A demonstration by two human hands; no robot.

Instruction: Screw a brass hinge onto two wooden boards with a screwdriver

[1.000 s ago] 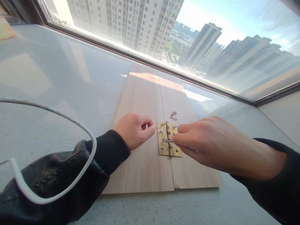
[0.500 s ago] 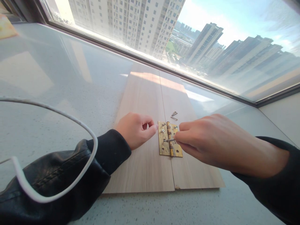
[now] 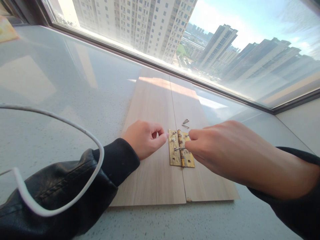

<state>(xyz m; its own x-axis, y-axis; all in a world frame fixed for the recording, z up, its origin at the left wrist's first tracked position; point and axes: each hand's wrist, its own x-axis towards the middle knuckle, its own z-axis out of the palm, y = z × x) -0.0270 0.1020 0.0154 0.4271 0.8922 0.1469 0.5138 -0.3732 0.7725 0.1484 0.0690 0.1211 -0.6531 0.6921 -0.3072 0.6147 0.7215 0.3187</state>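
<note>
A worn brass butt hinge point(image 3: 175, 156) lies open across the seam between two pale wooden boards point(image 3: 152, 180). My right hand point(image 3: 217, 153) is closed round a screwdriver point(image 3: 183, 148); its thin metal shaft crosses the hinge knuckle, and the handle is hidden in my fist. The tip meets a screw at a middle hole of the left leaf. Other screw heads show higher on that leaf, and one by my right fingers. My left hand point(image 3: 145, 138) has thumb and forefinger pinched together at the hinge's left edge, with nothing visible between them.
Several loose screws point(image 3: 185, 123) lie on the right board above the hinge. A white cable point(image 3: 85, 130) loops over my left sleeve. The boards rest on a speckled white sill point(image 3: 105, 103) beside a dark-framed window point(image 3: 155, 65).
My right hand and wrist have turned slightly, and the screwdriver's shaft has shifted a little with them. My left hand keeps its place at the hinge's edge.
</note>
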